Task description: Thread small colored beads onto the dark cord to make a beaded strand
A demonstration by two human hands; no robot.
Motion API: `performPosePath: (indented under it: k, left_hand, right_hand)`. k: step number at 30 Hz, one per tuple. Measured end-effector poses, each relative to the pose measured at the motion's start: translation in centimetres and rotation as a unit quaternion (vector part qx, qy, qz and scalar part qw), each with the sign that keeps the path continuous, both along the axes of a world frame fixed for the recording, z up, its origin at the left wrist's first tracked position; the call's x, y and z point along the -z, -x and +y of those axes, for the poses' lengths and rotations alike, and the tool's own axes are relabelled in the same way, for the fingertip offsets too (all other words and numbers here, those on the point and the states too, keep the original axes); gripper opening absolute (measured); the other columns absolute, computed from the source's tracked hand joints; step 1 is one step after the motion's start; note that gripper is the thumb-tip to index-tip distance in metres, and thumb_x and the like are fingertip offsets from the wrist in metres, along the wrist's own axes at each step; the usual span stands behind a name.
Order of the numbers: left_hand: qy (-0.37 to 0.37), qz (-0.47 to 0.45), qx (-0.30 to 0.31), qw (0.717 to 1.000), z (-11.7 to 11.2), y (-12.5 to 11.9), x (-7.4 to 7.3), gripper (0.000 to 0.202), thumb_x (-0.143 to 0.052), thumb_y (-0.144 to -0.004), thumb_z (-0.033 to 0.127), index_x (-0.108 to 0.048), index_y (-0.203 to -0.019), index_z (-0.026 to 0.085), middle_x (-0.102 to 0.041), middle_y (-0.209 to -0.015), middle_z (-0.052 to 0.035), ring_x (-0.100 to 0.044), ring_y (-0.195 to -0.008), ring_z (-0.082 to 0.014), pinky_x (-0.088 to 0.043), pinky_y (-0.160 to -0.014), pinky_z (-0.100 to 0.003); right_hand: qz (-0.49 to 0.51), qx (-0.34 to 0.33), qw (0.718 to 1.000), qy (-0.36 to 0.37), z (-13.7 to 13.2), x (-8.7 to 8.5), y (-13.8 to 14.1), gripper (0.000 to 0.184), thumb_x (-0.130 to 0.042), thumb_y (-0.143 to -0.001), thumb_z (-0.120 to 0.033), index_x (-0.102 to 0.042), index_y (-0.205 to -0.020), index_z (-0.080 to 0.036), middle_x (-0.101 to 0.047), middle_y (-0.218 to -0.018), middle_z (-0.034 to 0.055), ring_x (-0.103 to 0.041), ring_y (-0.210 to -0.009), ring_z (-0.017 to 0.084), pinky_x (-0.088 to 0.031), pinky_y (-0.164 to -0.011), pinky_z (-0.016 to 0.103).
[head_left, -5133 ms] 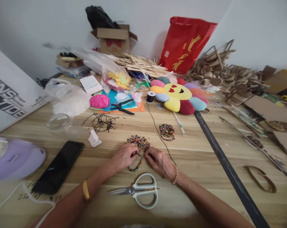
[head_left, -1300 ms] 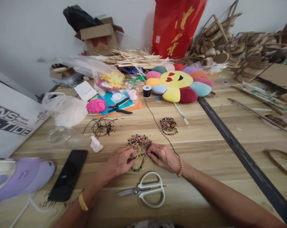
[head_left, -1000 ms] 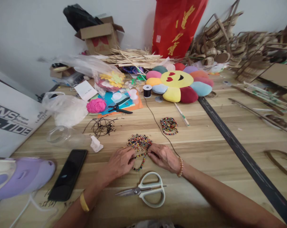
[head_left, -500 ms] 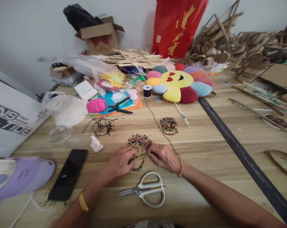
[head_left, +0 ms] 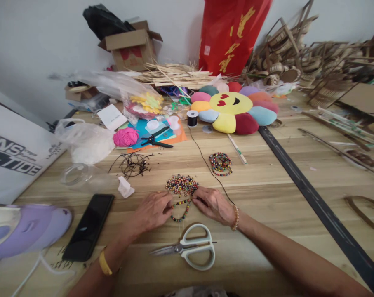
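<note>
My left hand [head_left: 152, 211] and my right hand [head_left: 213, 204] rest on the wooden table [head_left: 267, 198], fingertips pinched together on a short string of coloured beads [head_left: 180, 209] that loops between them. Just beyond the fingertips lies a heap of loose coloured beads [head_left: 181, 184]. A thin black cord [head_left: 205, 161] runs from my right hand up to a black spool [head_left: 192, 118]. A pile of finished bead bracelets [head_left: 220, 162] lies to the right of the cord. White-handled scissors [head_left: 189, 248] lie near me, below both hands.
A black phone [head_left: 88, 227] and a purple-and-white object [head_left: 22, 231] lie at left. Cut black cord scraps [head_left: 131, 163], a glass jar [head_left: 77, 175], pink yarn [head_left: 125, 137], pliers [head_left: 156, 141] and a flower cushion [head_left: 233, 112] sit further back. A long dark ruler [head_left: 310, 198] crosses the right side.
Since five seconds ago the view has shifted and the hands sit slightly higher by the bead heap. Over the last second the hands and bead string barely move.
</note>
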State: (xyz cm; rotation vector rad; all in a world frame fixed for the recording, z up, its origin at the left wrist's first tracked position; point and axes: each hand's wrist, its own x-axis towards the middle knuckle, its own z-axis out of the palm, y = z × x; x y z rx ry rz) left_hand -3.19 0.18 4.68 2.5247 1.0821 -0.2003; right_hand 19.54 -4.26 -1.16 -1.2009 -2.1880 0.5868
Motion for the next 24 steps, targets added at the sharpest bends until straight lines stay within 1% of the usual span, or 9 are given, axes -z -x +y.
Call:
performPosePath:
  k: [4,10,14,19,24]
  left_hand:
    - [-0.003,-0.009,-0.005,1.0,-0.02,0.08,0.39,0.007,-0.05,-0.076,0.015,-0.054,-0.071,0.018,-0.059,-0.074,-0.0037,-0.055,-0.072,-0.0202,-0.041,-0.069,-0.032]
    - [-0.014,-0.027,0.007,1.0,-0.17,-0.06,0.47,0.01,-0.046,-0.079,0.013,-0.053,-0.072,0.017,-0.058,-0.073,-0.0029,-0.054,-0.07,-0.0185,-0.04,-0.067,-0.03]
    - [-0.012,-0.02,0.006,1.0,-0.19,-0.22,0.62,0.011,-0.046,-0.08,0.013,-0.053,-0.073,0.017,-0.058,-0.075,-0.0035,-0.054,-0.071,-0.0189,-0.039,-0.067,-0.03]
    - [-0.002,-0.023,-0.001,1.0,-0.16,-0.64,0.55,0.011,-0.046,-0.079,0.012,-0.052,-0.071,0.018,-0.057,-0.07,-0.0025,-0.052,-0.069,-0.0179,-0.038,-0.066,-0.028]
    - [-0.008,-0.024,-0.01,1.0,-0.28,-0.83,0.63,0.011,-0.047,-0.08,0.013,-0.052,-0.072,0.018,-0.058,-0.071,-0.0022,-0.053,-0.069,-0.0178,-0.038,-0.066,-0.027]
  right_hand:
    - [0.006,-0.001,1.0,-0.003,0.0,0.17,0.03,0.012,-0.046,-0.091,-0.015,-0.055,-0.083,-0.018,-0.06,-0.078,0.0032,-0.056,-0.067,0.013,-0.041,-0.063,0.022]
    - [0.008,-0.004,1.0,-0.001,0.0,0.13,-0.01,0.012,-0.046,-0.091,-0.015,-0.055,-0.083,-0.017,-0.06,-0.077,0.0029,-0.056,-0.066,0.013,-0.04,-0.062,0.022]
    - [0.004,-0.004,1.0,-0.003,0.01,0.12,-0.06,0.011,-0.047,-0.091,-0.015,-0.055,-0.084,-0.018,-0.06,-0.078,0.0028,-0.056,-0.067,0.013,-0.04,-0.062,0.022]
    - [0.002,-0.003,1.0,-0.006,0.05,0.26,-0.01,0.011,-0.047,-0.091,-0.015,-0.055,-0.084,-0.018,-0.06,-0.077,0.0027,-0.057,-0.067,0.014,-0.04,-0.062,0.022]
    - [0.001,-0.002,1.0,-0.005,0.01,0.28,-0.02,0.011,-0.047,-0.091,-0.015,-0.055,-0.085,-0.018,-0.061,-0.079,0.0033,-0.057,-0.068,0.014,-0.041,-0.063,0.022]
